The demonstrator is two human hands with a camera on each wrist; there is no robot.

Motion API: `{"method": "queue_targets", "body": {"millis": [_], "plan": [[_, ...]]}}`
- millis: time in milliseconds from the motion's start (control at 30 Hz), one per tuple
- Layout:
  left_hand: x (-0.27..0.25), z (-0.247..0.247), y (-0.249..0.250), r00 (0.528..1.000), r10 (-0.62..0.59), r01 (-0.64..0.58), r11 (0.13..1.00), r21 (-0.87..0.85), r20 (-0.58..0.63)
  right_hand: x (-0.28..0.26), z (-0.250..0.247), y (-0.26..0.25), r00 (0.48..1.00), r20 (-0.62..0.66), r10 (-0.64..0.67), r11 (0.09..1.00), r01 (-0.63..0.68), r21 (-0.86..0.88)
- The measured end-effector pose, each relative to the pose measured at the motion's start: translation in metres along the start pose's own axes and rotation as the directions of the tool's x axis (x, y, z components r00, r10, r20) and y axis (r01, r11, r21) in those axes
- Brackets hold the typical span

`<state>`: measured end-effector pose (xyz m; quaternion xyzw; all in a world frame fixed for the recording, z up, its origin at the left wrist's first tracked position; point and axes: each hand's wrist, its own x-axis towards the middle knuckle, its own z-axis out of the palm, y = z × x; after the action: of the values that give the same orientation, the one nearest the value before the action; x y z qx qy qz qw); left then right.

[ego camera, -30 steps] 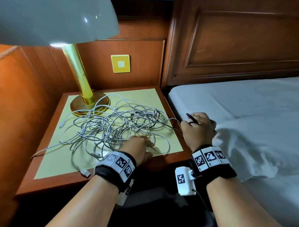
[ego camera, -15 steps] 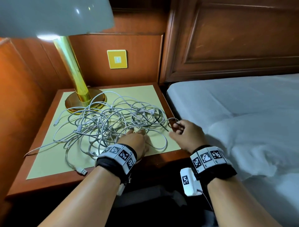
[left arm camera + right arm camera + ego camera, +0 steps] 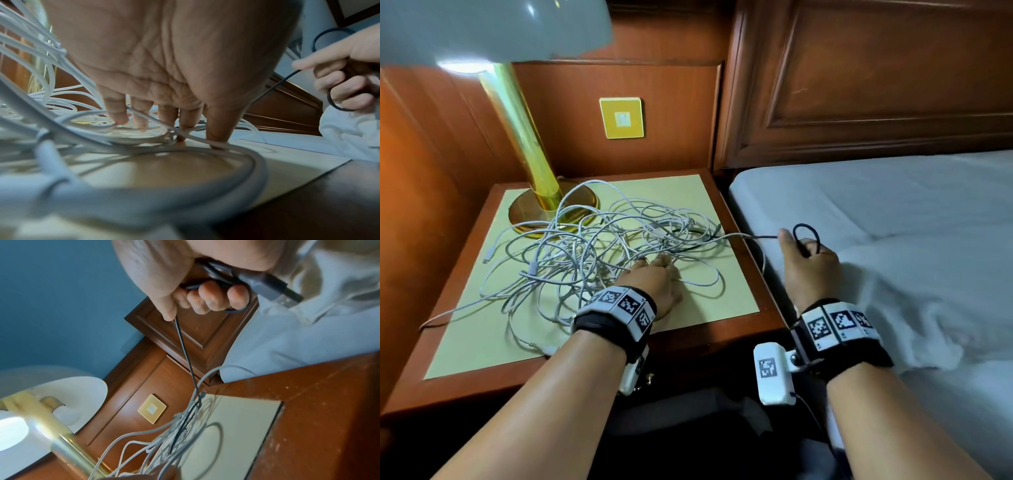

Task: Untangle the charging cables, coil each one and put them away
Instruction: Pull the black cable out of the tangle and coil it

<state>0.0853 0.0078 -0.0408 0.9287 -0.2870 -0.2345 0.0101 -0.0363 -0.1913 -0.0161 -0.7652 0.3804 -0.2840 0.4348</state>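
A tangle of white charging cables (image 3: 585, 253) lies on the nightstand's pale yellow top (image 3: 709, 308). My left hand (image 3: 654, 274) presses down on the tangle with straight fingertips (image 3: 216, 139) against the white cables (image 3: 102, 146). A thin black cable (image 3: 763, 236) runs taut from the tangle to my right hand (image 3: 804, 260), which hovers over the bed edge and grips a small coil of it. In the right wrist view the black cable (image 3: 185, 353) leaves my curled fingers (image 3: 216, 300), and its USB plug (image 3: 275, 290) sticks out of the fist.
A brass lamp (image 3: 534, 192) with a white shade stands at the back left of the nightstand, with cable loops lying against its base. A yellow wall switch (image 3: 621, 118) sits behind. The white bed (image 3: 893, 219) and wooden headboard (image 3: 876, 85) lie to the right.
My right hand went to the tangle's right edge, then pulled back over the bed, drawing the black cable taut with a loop above the fist. The left hand stayed pressed on the white cables.
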Motion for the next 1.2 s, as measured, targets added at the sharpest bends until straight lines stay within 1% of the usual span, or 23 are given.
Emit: {"method": "queue_targets", "body": {"millis": [100, 200, 233, 300, 367, 400, 433, 500, 533, 567, 600, 633, 700, 733, 800, 933, 1100, 1200], "plan": [[0.001, 0.000, -0.001, 0.999, 0.022, -0.023, 1.000, -0.004, -0.028, -0.001, -0.002, 0.000, 1.000, -0.009, 0.030, 0.991, -0.028, 0.134], [0.002, 0.000, -0.003, 0.997, 0.032, -0.033, 0.999, -0.008, -0.077, -0.004, 0.005, -0.001, 0.999, 0.045, 0.012, 0.950, -0.026, 0.310], [0.003, 0.000, -0.003, 0.994, 0.038, -0.038, 0.999, 0.007, -0.098, -0.005, 0.008, -0.002, 0.997, 0.079, 0.022, 0.931, -0.049, 0.362], [0.002, 0.000, -0.004, 0.987, 0.056, -0.051, 0.998, 0.036, -0.154, -0.006, 0.012, -0.004, 0.977, 0.203, 0.062, 0.888, -0.147, 0.437], [0.001, -0.001, -0.004, 0.977, 0.070, -0.060, 0.997, 0.056, -0.200, -0.007, 0.014, -0.004, 0.948, 0.310, 0.064, 0.877, -0.202, 0.437], [0.000, -0.001, -0.004, 0.974, 0.078, -0.065, 0.996, 0.065, -0.214, -0.008, 0.016, -0.003, 0.942, 0.329, 0.065, 0.895, -0.200, 0.398], [-0.001, -0.002, -0.003, 0.971, 0.085, -0.071, 0.995, 0.069, -0.224, -0.009, 0.019, -0.002, 0.946, 0.317, 0.068, 0.928, -0.177, 0.327], [-0.001, -0.002, -0.003, 0.968, 0.102, -0.090, 0.994, 0.065, -0.230, -0.012, 0.023, 0.001, 0.965, 0.258, 0.054, 0.995, -0.073, 0.067], [-0.002, -0.002, -0.002, 0.967, 0.112, -0.100, 0.993, 0.066, -0.229, -0.012, 0.026, 0.003, 0.971, 0.235, 0.034, 0.997, -0.016, -0.078], [-0.003, -0.002, -0.001, 0.966, 0.122, -0.109, 0.992, 0.066, -0.230, -0.012, 0.027, 0.004, 0.972, 0.236, 0.017, 0.981, 0.030, -0.194], [-0.003, -0.002, -0.001, 0.964, 0.134, -0.123, 0.990, 0.064, -0.229, -0.013, 0.029, 0.005, 0.961, 0.275, 0.021, 0.960, 0.058, -0.275], [-0.003, -0.002, -0.001, 0.963, 0.148, -0.137, 0.989, 0.062, -0.226, -0.014, 0.030, 0.006, 0.938, 0.345, 0.040, 0.937, 0.084, -0.338], [-0.003, -0.001, -0.001, 0.962, 0.167, -0.157, 0.986, 0.064, -0.215, -0.016, 0.033, 0.007, 0.872, 0.482, 0.089, 0.872, 0.165, -0.461], [-0.003, 0.000, -0.001, 0.963, 0.170, -0.160, 0.985, 0.061, -0.210, -0.017, 0.035, 0.007, 0.851, 0.515, 0.103, 0.832, 0.210, -0.514], [-0.002, 0.002, -0.003, 0.964, 0.172, -0.164, 0.985, 0.052, -0.205, -0.016, 0.036, 0.005, 0.849, 0.519, 0.101, 0.771, 0.263, -0.580], [-0.002, 0.004, -0.006, 0.963, 0.175, -0.170, 0.985, 0.040, -0.203, -0.016, 0.035, 0.002, 0.848, 0.511, 0.144, 0.715, 0.268, -0.646], [-0.001, 0.006, -0.009, 0.964, 0.187, -0.179, 0.982, 0.058, -0.190, -0.013, 0.032, 0.003, 0.885, 0.409, 0.223, 0.683, 0.157, -0.713], [0.000, 0.007, -0.010, 0.968, 0.183, -0.177, 0.983, 0.048, -0.174, -0.014, 0.024, -0.001, 0.888, 0.372, 0.271, 0.680, 0.096, -0.726]]}}
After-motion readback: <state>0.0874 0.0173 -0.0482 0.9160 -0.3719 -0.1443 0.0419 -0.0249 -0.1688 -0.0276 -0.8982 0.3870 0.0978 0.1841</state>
